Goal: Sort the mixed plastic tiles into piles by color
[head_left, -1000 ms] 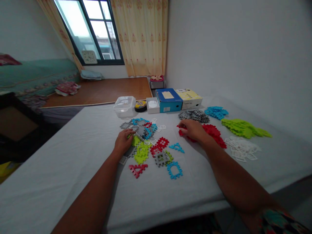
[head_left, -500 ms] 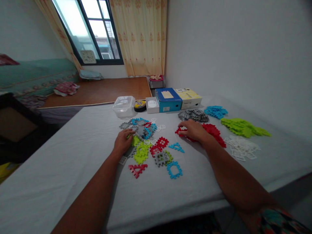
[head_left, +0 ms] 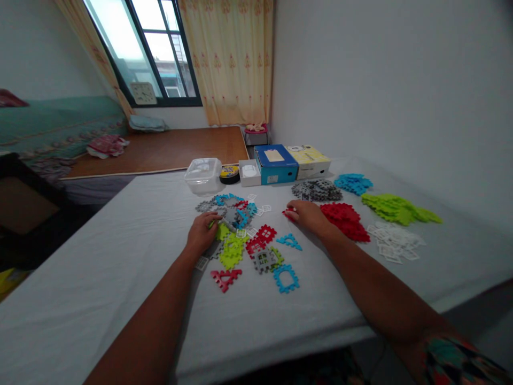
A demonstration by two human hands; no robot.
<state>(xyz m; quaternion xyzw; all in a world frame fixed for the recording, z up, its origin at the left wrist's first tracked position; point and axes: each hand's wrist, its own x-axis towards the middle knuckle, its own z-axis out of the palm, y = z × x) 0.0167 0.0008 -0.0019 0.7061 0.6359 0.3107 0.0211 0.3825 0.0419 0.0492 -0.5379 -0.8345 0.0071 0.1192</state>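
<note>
My left hand [head_left: 202, 232] rests on the near-left side of a mixed heap of coloured plastic tiles [head_left: 256, 243]. Its fingers curl round a grey tile [head_left: 230, 218] that sticks out toward the heap. My right hand [head_left: 306, 214] lies palm down between that heap and a pile of red tiles [head_left: 345, 220]. Its fingertips pinch a red tile [head_left: 288, 214], mostly hidden under the fingers. Loose red [head_left: 226, 278], blue [head_left: 286, 278] and green [head_left: 232, 251] tiles lie nearest me on the white-covered table [head_left: 100, 278].
Sorted piles lie at the right: grey [head_left: 316, 190], blue [head_left: 353, 183], green [head_left: 395, 208], white [head_left: 395, 243]. Along the far edge stand a clear tub [head_left: 203, 174], a round tin [head_left: 230, 174], a small white box [head_left: 250, 172], a blue box [head_left: 276, 163] and a yellow box [head_left: 310, 159]. The wall is close on the right.
My right hand has slid left off the red pile toward the mixed heap, taking a red tile along. My left hand has stayed put.
</note>
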